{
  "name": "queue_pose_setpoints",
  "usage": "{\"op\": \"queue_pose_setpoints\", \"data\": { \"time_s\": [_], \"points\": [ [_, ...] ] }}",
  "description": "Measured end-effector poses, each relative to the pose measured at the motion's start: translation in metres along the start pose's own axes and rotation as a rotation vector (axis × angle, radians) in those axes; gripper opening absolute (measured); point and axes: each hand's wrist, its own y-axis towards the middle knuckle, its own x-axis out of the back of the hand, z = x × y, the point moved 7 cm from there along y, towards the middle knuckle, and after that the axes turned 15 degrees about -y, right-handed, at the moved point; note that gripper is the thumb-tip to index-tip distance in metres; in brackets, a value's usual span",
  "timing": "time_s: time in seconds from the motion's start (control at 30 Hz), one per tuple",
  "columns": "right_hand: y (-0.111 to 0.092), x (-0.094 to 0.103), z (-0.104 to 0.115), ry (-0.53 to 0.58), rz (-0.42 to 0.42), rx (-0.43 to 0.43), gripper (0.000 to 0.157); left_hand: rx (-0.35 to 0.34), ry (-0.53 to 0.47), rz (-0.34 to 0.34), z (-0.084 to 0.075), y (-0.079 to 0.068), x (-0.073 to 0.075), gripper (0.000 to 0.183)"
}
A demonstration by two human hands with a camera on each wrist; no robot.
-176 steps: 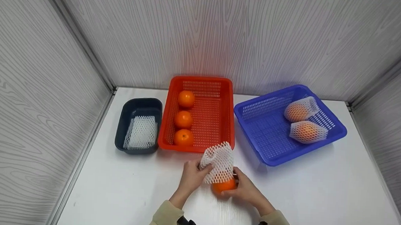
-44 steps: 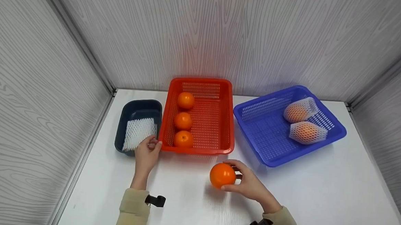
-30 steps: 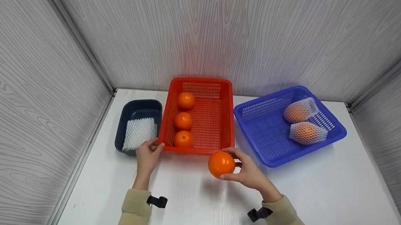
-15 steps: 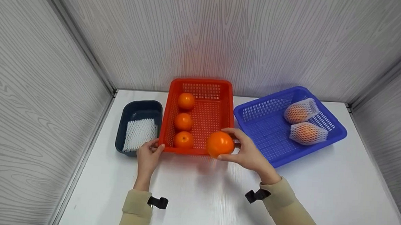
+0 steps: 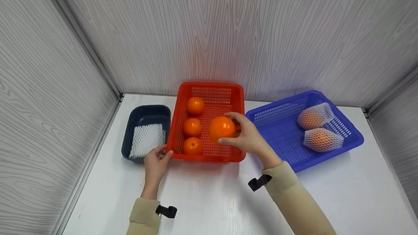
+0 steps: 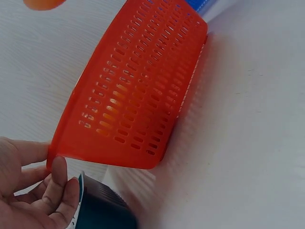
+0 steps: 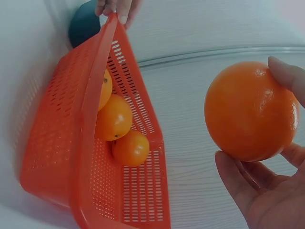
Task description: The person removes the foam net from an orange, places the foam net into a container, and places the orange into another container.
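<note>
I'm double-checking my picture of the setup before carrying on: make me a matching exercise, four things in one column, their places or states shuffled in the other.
Things
1. White foam netting
2. Row of three bare oranges
3. Left grip
4. Lone bare orange

Places or states
A. Inside the red basket
B. In the right grip
C. In the dark bin
D. Pinching the red basket's rim

Pairs: 1-C, 2-A, 3-D, 4-B
</note>
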Motion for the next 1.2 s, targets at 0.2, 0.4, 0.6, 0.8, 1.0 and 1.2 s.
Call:
{"op": "queue_pose_setpoints", "data": {
  "time_s": [0.2,0.4,0.6,0.8,1.0,1.2],
  "points": [
    [0.021,-0.006,-0.011,0.034,0.05,-0.055,0.069,-0.004,-0.007,0.003,-0.001,-0.001,-0.001,0.03],
    [0.034,-0.012,-0.026,0.017,0.089,-0.144,0.07,0.02,-0.017,0.011,0.0,-0.001,-0.002,0.03],
    [0.045,-0.021,-0.046,-0.017,0.097,-0.221,0.07,0.05,-0.042,0.015,0.002,-0.001,-0.005,0.031],
    [0.052,-0.031,-0.061,-0.043,0.091,-0.256,0.069,0.086,-0.045,0.017,0.002,-0.001,-0.005,0.031],
    [0.056,-0.041,-0.07,-0.146,0.108,-0.303,0.07,0.065,-0.009,0.002,-0.001,0.001,-0.003,0.031],
    [0.057,-0.051,-0.077,-0.187,0.154,-0.387,0.069,0.053,0.016,0.002,-0.002,0.002,-0.002,0.032]
  ]
}}
